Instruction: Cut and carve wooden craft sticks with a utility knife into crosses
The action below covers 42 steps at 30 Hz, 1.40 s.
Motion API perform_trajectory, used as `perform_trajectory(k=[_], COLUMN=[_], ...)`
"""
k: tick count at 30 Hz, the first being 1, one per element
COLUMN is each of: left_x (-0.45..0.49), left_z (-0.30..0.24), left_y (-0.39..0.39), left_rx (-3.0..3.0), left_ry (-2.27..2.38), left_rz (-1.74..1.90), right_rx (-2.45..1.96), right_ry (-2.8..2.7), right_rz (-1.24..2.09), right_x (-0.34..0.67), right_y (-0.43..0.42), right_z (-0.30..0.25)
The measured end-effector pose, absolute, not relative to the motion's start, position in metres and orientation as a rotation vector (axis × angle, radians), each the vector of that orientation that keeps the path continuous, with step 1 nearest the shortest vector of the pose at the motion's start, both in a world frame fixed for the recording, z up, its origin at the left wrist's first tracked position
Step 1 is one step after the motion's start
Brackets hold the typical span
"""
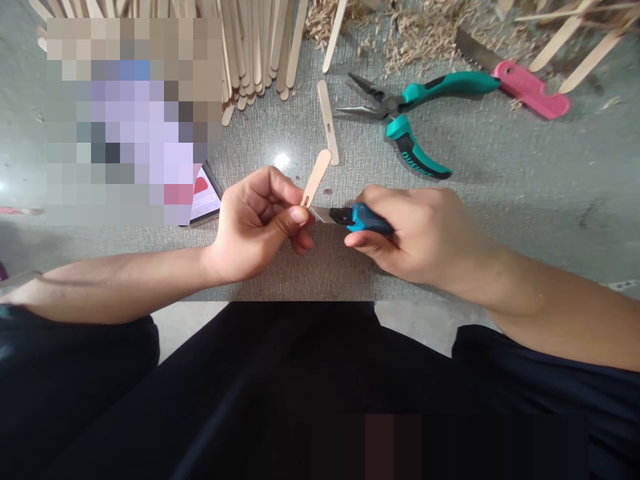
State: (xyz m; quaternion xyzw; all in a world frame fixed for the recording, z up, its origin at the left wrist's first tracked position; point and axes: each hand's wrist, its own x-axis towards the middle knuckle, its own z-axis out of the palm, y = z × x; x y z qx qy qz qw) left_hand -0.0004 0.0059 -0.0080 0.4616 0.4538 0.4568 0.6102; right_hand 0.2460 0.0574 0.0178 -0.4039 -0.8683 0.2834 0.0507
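My left hand (260, 223) pinches a wooden popsicle stick (317, 175) between thumb and fingers, its rounded end pointing up and away. A small dark slot shows in the stick just above my thumb. In my right hand (420, 230) is a utility knife (367, 219) with a blue body and black tip. Its blade reaches left to the stick beside my left thumb; whether it touches the wood I cannot tell. Just beyond, a second popsicle stick (325, 110) with a slot in its middle lies on the grey table (280, 280).
Teal-handled needle-nose pliers (393, 107) lie spread beyond my right hand, against a pink folding saw (530, 87). Many popsicle sticks (255, 53) are heaped at the back, beside wood shavings (425, 33). A phone (207, 197), partly blurred out, lies left of my left hand.
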Motion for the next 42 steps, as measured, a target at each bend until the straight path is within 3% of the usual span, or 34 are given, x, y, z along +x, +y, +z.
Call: perform_trajectory(k=[12,34,42], left_x=[0.003,0.009,0.008], left_z=[-0.008,-0.007,-0.004], left_y=[0.007,-0.005,-0.003], left_rx=[1.004,1.162,1.094], left_ry=[0.898,1.07,1.061], left_rz=[1.12,1.266,1.157], right_rx=[-1.103,-1.298,-1.314], right_ry=[-2.644,-2.912,-2.911], right_rz=[0.743,0.703,0.709], right_x=[0.25,0.239,0.237], right_y=[0.059,0.053,0.052], right_z=[0.01,0.019,0.02])
